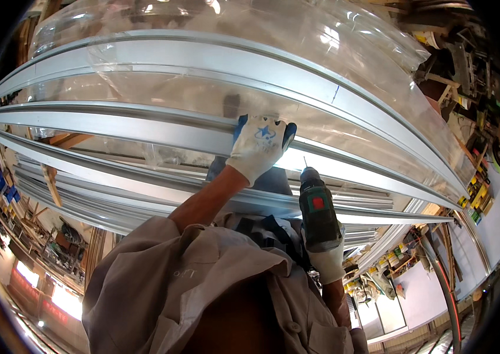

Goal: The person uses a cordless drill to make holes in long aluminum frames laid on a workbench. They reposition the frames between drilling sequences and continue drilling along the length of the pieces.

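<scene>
Aluminium profile [161,127]: long silver rail, running left to right across the head view, bowed by the lens, lying among several like rails; clear plastic wrap [203,35] covers the rails behind it. Left hand [259,147]: white work glove with blue fingertips, pressed flat on the profile near its middle, fingers curled over the far edge, gripping it. Right hand [328,259]: white glove, fingers clenched around the handle of a cordless drill [316,206]. Drill: dark green body with a red patch, held upright just right of the left hand, thin bit pointing up toward the profile's near edge. Grey work shirt [173,283]: fills the lower middle. Workshop clutter [468,71]: shelves and tools along the rim.
</scene>
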Available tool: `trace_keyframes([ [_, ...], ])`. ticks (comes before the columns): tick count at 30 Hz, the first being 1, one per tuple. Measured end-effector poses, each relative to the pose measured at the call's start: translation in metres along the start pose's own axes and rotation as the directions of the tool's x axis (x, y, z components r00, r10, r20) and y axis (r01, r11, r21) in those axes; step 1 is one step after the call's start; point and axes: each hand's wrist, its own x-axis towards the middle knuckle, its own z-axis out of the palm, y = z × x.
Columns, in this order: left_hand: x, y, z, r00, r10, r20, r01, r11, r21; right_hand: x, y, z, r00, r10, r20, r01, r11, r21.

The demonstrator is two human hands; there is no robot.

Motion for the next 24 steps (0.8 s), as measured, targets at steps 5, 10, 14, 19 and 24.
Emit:
trace_keyframes([
  [5,-0.002,0.0,-0.001,1.0,-0.003,0.01,0.002,0.999,0.043,0.004,-0.01,-0.013,0.995,0.057,0.082,-0.06,0.997,0.037],
  [10,0.001,0.001,-0.007,1.0,0.01,0.015,-0.011,0.999,0.035,0.002,-0.009,-0.01,0.987,0.135,0.085,-0.144,0.983,0.111],
  [14,-0.003,0.0,-0.004,0.997,0.04,-0.059,-0.036,0.998,0.055,0.0,-0.003,-0.009,0.995,0.043,0.095,-0.041,0.999,-0.028],
  [19,-0.006,-0.002,0.002,0.99,0.004,-0.144,0.011,0.995,0.1,0.016,-0.003,-0.017,0.995,-0.001,0.099,-0.004,0.998,0.055],
  [24,-0.005,0.0,0.0,0.991,0.03,-0.127,-0.019,0.996,0.088,0.012,-0.01,-0.017,0.993,0.064,0.101,-0.071,0.995,0.069],
])
